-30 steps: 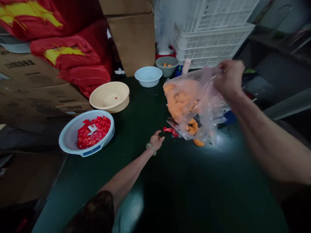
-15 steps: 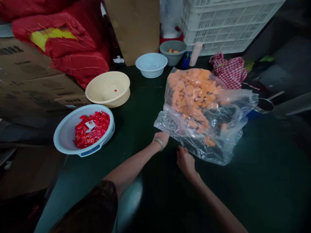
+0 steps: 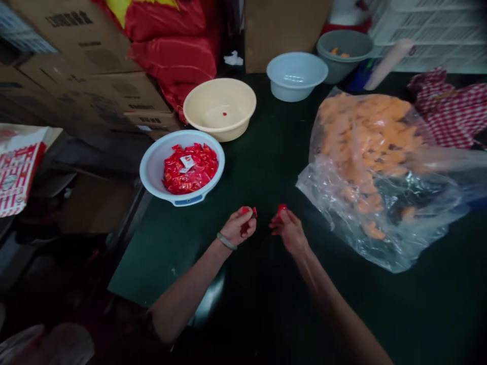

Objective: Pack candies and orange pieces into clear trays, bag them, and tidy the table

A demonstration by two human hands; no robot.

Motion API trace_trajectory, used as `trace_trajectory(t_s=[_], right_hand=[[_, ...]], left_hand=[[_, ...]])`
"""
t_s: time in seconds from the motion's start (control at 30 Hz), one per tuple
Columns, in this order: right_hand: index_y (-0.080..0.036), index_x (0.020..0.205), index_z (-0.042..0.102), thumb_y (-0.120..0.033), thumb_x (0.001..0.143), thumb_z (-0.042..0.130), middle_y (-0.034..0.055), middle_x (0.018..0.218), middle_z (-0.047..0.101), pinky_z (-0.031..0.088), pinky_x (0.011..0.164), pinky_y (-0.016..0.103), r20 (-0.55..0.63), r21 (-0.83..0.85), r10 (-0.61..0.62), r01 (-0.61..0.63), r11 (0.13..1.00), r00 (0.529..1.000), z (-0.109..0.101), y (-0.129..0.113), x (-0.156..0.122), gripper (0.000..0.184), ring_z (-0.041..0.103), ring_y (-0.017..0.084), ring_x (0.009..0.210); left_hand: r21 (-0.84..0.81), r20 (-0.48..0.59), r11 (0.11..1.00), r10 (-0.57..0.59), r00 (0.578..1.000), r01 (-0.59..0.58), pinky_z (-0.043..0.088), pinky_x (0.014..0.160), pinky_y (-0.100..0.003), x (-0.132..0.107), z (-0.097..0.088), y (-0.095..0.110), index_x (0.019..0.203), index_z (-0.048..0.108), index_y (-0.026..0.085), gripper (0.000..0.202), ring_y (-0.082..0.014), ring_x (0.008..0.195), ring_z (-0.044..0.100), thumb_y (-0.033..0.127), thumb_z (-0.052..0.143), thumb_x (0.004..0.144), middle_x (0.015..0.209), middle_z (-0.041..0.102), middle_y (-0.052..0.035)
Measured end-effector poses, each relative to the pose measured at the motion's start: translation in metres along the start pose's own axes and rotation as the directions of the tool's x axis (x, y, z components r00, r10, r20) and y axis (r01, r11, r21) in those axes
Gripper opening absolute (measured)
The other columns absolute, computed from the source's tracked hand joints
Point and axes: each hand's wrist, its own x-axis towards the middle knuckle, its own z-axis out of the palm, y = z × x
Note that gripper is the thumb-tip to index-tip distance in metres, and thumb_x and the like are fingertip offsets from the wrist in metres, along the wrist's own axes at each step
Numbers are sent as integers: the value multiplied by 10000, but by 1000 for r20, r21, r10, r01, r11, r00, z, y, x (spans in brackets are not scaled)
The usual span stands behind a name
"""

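My left hand (image 3: 239, 227), with a pale band on its wrist, pinches a small red sachet (image 3: 248, 213). My right hand (image 3: 289, 231) holds another red sachet (image 3: 281, 208) between its fingertips. The two hands are close together over the dark green table (image 3: 163, 263). To their right lies a clear plastic bag (image 3: 365, 172) full of orange pieces, apart from both hands. To the upper left, a white basin with a blue trim (image 3: 146, 175) holds a heap of red sachets (image 3: 190, 170).
A beige basin (image 3: 213, 119) holds one small red item. Behind it stand a pale blue bowl (image 3: 297, 76) and a grey bowl (image 3: 344, 66) with orange pieces. Red gingham cloth (image 3: 449, 114), white crates (image 3: 429, 30), red sacks (image 3: 175, 61) and cardboard boxes (image 3: 87, 86) border the table.
The plastic bag, lifted in my right hand a second ago, now lies on the table. Both hands have come together, each holding a red sachet. The view has tilted further down.
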Motion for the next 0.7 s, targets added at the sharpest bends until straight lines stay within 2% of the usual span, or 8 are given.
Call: trace_trajectory(t_s=[0.07, 0.13, 0.2, 0.3, 0.4, 0.5, 0.6, 0.7], right_hand=[[-197, 823, 534, -475, 728, 658, 2, 716, 627, 496, 487, 258, 139, 310, 125, -164, 936, 982, 36, 8, -13, 319, 612, 151, 609], [-203, 800, 537, -415, 749, 646, -19, 695, 618, 501, 520, 255, 254, 467, 187, -290, 835, 949, 66, 6, -21, 243, 596, 132, 592], [-202, 753, 534, -397, 794, 603, -39, 617, 574, 472, 497, 234, 332, 475, 206, -352, 807, 921, 88, 0, -24, 211, 555, 112, 528], [-202, 697, 526, -409, 822, 572, -40, 554, 541, 453, 475, 240, 422, 436, 208, -398, 807, 882, 112, -10, -31, 246, 534, 122, 492], [-198, 641, 516, -389, 844, 551, -34, 527, 540, 456, 473, 242, 447, 442, 270, -473, 762, 853, 136, -16, -43, 280, 538, 127, 488], [-188, 604, 511, -325, 897, 478, -34, 492, 524, 441, 454, 212, 415, 468, 362, -537, 702, 835, 163, -22, -56, 325, 521, 108, 454], [-175, 654, 555, -246, 934, 406, -29, 519, 552, 451, 483, 184, 340, 511, 387, -513, 690, 857, 189, -37, -63, 325, 533, 86, 470], [-164, 689, 575, -227, 948, 383, -22, 573, 590, 469, 534, 170, 340, 519, 288, -434, 737, 895, 216, -62, -63, 329, 558, 73, 511]], left_hand=[[97, -35, 989, 112, 993, -108, 154, 325, -146, -11, 6, 8, 793, 452, 189, 479, -51, 349, 347, 484, 779, 606, 467, 445, 75], [246, -68, 949, 217, 974, -194, 175, 327, -154, -22, 11, 18, 739, 492, 163, 437, -44, 334, 329, 508, 744, 648, 422, 436, 68], [355, -93, 901, 298, 950, -248, 198, 341, -158, -34, 12, 29, 727, 535, 139, 416, -40, 342, 339, 522, 694, 698, 421, 451, 53], [393, -106, 876, 344, 933, -278, 213, 359, -166, -50, 6, 45, 758, 558, 130, 404, -41, 352, 350, 527, 631, 750, 440, 476, 43], [370, -120, 877, 371, 921, -306, 226, 371, -174, -64, -6, 57, 752, 548, 132, 387, -40, 350, 334, 513, 618, 762, 430, 462, 50], [387, -93, 847, 429, 898, -365, 242, 380, -181, -79, -17, 68, 746, 577, 115, 379, -36, 358, 332, 491, 614, 777, 441, 463, 42], [335, -85, 856, 443, 893, -393, 227, 372, -180, -95, -24, 87, 774, 608, 106, 384, -34, 356, 331, 489, 634, 772, 454, 470, 37], [163, -133, 891, 445, 886, -423, 153, 344, -174, -109, -30, 116, 855, 607, 112, 387, -37, 334, 296, 481, 663, 753, 436, 439, 52]])
